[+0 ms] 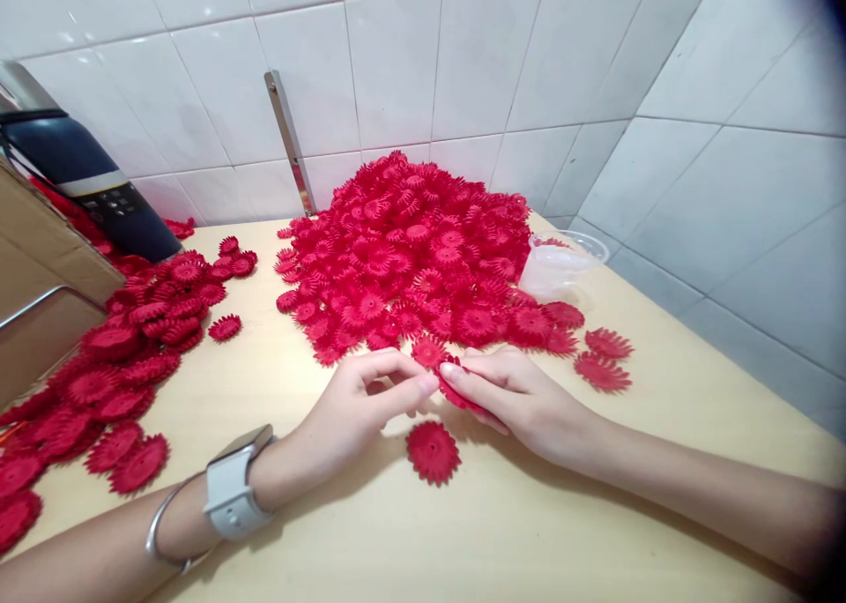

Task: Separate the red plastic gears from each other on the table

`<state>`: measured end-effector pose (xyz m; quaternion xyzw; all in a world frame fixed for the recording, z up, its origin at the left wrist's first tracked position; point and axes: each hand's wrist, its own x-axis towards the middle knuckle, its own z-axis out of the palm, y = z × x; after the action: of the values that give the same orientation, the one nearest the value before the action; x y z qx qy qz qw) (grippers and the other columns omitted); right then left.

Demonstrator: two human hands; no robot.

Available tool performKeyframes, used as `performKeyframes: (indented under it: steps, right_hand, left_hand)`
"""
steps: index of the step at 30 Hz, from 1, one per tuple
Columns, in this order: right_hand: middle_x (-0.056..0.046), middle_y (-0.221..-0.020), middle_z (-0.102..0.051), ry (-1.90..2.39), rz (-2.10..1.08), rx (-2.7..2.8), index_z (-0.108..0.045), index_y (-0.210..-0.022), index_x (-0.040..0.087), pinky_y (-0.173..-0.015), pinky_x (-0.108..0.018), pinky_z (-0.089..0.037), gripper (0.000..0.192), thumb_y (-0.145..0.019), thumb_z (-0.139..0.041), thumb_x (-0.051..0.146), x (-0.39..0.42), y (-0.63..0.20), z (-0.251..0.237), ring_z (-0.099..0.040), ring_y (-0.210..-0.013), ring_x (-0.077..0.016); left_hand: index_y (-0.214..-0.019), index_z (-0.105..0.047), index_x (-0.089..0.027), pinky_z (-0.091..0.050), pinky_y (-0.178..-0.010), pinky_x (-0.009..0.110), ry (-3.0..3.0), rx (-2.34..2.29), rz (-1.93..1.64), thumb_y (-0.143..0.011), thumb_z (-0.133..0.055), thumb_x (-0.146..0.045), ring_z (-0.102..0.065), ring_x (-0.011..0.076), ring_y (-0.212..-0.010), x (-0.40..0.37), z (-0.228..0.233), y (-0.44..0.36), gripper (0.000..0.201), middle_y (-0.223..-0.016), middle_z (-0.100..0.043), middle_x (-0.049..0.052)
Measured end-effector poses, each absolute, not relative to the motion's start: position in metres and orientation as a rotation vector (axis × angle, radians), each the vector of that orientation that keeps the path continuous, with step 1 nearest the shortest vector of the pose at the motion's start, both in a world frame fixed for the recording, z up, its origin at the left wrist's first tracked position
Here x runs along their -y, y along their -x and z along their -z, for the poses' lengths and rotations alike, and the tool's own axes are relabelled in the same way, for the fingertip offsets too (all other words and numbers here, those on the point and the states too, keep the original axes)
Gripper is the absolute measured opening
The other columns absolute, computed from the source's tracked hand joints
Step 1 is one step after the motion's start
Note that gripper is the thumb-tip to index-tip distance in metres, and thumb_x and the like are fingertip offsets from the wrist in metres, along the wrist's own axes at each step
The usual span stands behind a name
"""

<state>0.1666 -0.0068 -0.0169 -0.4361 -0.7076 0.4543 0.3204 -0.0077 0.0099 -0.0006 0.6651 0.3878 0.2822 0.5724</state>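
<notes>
Between the thumb and fingers of my right hand is a red flower piece with a fringed rim, tilted and partly covered by the thumb. My left hand meets it from the left, thumb and forefinger pinched at its edge; the exact contact is hidden. Just below my fingertips a single red toothed disc lies flat, with a small dark dot at its centre. Directly beyond my hands rises a large heap of similar red pieces. On my left wrist are a watch and a metal bangle.
At the left lies a spread of red discs, beside a cardboard box and a dark blue bottle. A clear plastic cup stands right of the heap. A metal strip leans against the tiled wall.
</notes>
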Motion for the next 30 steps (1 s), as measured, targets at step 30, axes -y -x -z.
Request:
performKeyframes:
  steps: [30]
  right_hand:
    - [0.002,-0.045,-0.041,1.017,-1.567,1.578,-0.038,-0.048,0.016,-0.048,-0.022,-0.031,0.047,-0.089,-0.033,0.037,0.008,-0.1667,0.0116,-0.039,-0.045,-0.008]
  left_hand:
    - [-0.07,-0.06,-0.017,-0.037,-0.056,0.019,-1.494,-0.971,-0.7,-0.075,-0.057,-0.024,-0.046,0.0073,-0.055,-0.0091,0.0024,0.0073,0.01,-0.063,-0.054,-0.004]
